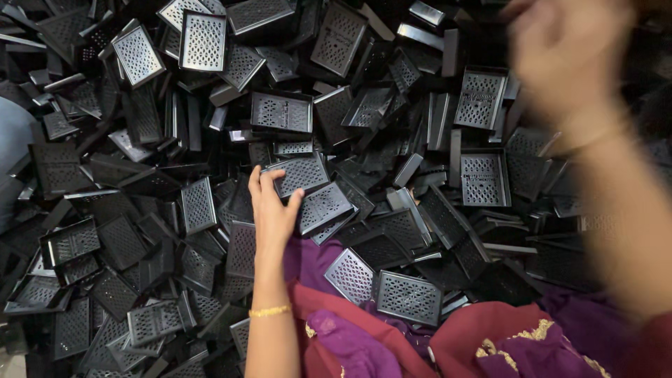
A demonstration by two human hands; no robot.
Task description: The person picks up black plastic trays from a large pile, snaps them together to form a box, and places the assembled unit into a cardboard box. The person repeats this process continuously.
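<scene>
Lower centre of frame: maroon and purple cloth (pixel 392 336) over the person's lap, gold trim at lower right. Two perforated black trays rest on its upper edge, one (pixel 409 297) flat, another just left of it.

Left hand (pixel 273 210), gold bangle (pixel 269 311) on the wrist, reaches up from bottom centre. Fingers are spread and curled onto the near edge of a black perforated tray (pixel 301 173), thumb on its right side; touching, starting to pinch, not lifted. A second tray (pixel 323 206) lies just right of the thumb.

Handling guess: thin moulded plastic, light, stiff, with raised rims and a punched grid base. Probably slick on the flat faces, so the rim edge looks like the place to grip. Pieces interlock in the heap and may snag.

Right hand (pixel 567 49) is at upper right, raised, badly motion-blurred; cannot tell if open or closed, nor if it holds anything. It's well apart from the touched tray.

Farther: pile of identical trays (pixel 140 140) fills the whole frame, tilted every way.
</scene>
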